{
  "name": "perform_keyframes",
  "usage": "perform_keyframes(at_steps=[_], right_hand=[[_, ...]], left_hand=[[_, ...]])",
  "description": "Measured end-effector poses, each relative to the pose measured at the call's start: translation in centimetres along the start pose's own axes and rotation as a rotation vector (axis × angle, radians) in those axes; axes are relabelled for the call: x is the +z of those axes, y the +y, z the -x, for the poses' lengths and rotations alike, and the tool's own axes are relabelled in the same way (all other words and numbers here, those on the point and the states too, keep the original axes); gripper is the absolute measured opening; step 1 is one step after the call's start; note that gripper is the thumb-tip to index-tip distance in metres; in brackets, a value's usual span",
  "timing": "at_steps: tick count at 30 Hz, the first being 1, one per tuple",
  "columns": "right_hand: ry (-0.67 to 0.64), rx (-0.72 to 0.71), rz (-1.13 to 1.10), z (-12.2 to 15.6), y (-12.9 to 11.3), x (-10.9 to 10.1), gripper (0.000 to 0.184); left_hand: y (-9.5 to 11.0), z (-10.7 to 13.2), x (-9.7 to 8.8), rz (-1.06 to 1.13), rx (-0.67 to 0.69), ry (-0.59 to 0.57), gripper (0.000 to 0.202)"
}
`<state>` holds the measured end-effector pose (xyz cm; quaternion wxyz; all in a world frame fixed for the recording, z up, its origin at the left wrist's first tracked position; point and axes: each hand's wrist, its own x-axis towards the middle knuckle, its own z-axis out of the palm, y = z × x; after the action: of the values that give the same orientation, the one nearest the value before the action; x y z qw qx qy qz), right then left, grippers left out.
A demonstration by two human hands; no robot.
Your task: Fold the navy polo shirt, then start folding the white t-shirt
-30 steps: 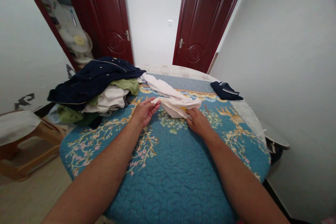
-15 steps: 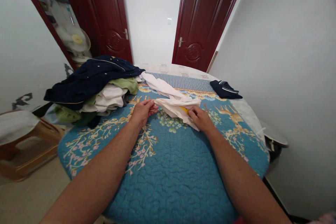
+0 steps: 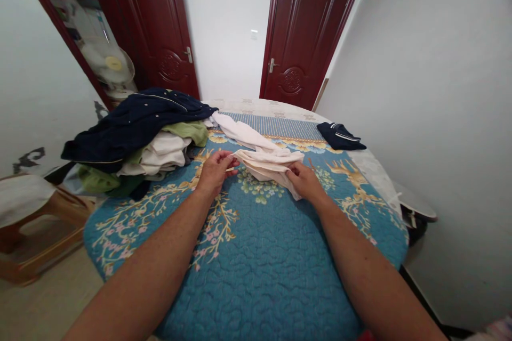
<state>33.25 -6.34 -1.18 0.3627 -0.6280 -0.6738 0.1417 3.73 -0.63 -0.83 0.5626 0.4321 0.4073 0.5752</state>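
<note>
A pale pink garment [image 3: 266, 161] is stretched between my two hands over the middle of the table; its kind is unclear because it is bunched. One long part of it trails back and left toward the clothes pile. My left hand [image 3: 216, 171] pinches the garment's left end between thumb and fingers. On the other side, my right hand [image 3: 304, 180] is closed on its right edge, with loose cloth hanging below the fingers.
A heap of clothes [image 3: 140, 128], navy on top with green and white beneath, sits at the table's left. A folded navy garment [image 3: 341, 136] lies at the back right. The blue quilted cover [image 3: 256, 256] spans the table. A wooden stool [image 3: 44, 224] stands at left.
The yellow patch that showed beside my right hand is now covered by pink cloth. My right hand has shifted its hold slightly; my left hand keeps its pinch. The view has tilted a little.
</note>
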Motion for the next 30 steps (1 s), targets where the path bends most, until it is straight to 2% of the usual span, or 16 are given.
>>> perform_keyframes(at_steps=[3, 5, 6, 7, 9, 11, 12, 14, 16, 17, 19, 21, 23, 25, 28, 30], right_hand=[[-0.125, 0.042, -0.335, 0.4, -0.9, -0.7, 0.027], [-0.252, 0.017, -0.509, 0.9, -1.8, -0.8, 0.031], [-0.273, -0.012, -0.542, 1.2, -2.2, -0.8, 0.03], [-0.248, -0.047, -0.526, 1.4, -2.4, -0.7, 0.028], [-0.119, -0.116, -0.378, 1.4, -2.2, -0.4, 0.024], [-0.022, -0.147, -0.195, 1.2, -1.4, 0.0, 0.022], [-0.01, -0.148, -0.127, 1.0, -0.9, 0.2, 0.022], [-0.029, -0.148, -0.043, 0.8, 0.0, 0.6, 0.024], [-0.037, -0.152, 0.013, 0.7, 0.4, 1.0, 0.025], [-0.038, -0.157, 0.031, 0.7, 0.4, 1.2, 0.026], [-0.046, -0.174, 0.049, 0.8, 0.1, 1.6, 0.027], [-0.059, -0.194, 0.057, 1.0, -0.3, 2.0, 0.029], [-0.076, -0.214, 0.069, 1.1, -0.6, 2.3, 0.029], [-0.089, -0.222, 0.075, 1.1, -0.7, 2.5, 0.029], [-0.084, -0.211, 0.058, 0.9, -0.5, 2.7, 0.032], [-0.059, -0.193, 0.015, 0.9, -0.3, 2.9, 0.039]], left_hand=[[0.6, -0.1, 0.0, 0.024, 0.031, 0.026, 0.032], [1.3, -0.9, -0.8, 0.114, 0.114, 0.123, 0.028], [1.6, -1.4, -1.4, 0.162, 0.163, 0.196, 0.025], [1.8, -2.1, -2.3, 0.199, 0.202, 0.283, 0.023], [2.2, -3.4, -4.3, 0.204, 0.23, 0.488, 0.021], [2.2, -4.4, -6.0, 0.043, 0.241, 0.675, 0.025], [2.2, -4.6, -6.6, -0.075, 0.26, 0.737, 0.029], [2.2, -4.4, -6.8, -0.294, 0.331, 0.771, 0.032], [2.3, -3.4, -5.8, -0.449, 0.43, 0.656, 0.032], [2.2, -2.6, -5.0, -0.518, 0.484, 0.546, 0.034], [1.9, -1.0, -3.1, -0.702, 0.586, 0.242, 0.045], [1.2, 0.2, -1.4, -0.783, 0.551, 0.016, 0.052], [0.3, 0.8, -0.5, -0.759, 0.443, -0.048, 0.038], [0.0, 0.8, -0.3, -0.712, 0.37, -0.04, 0.027], [0.8, 0.4, -0.9, -0.636, 0.313, -0.072, 0.022], [1.6, 0.2, -1.3, -0.532, 0.216, -0.158, 0.02]])
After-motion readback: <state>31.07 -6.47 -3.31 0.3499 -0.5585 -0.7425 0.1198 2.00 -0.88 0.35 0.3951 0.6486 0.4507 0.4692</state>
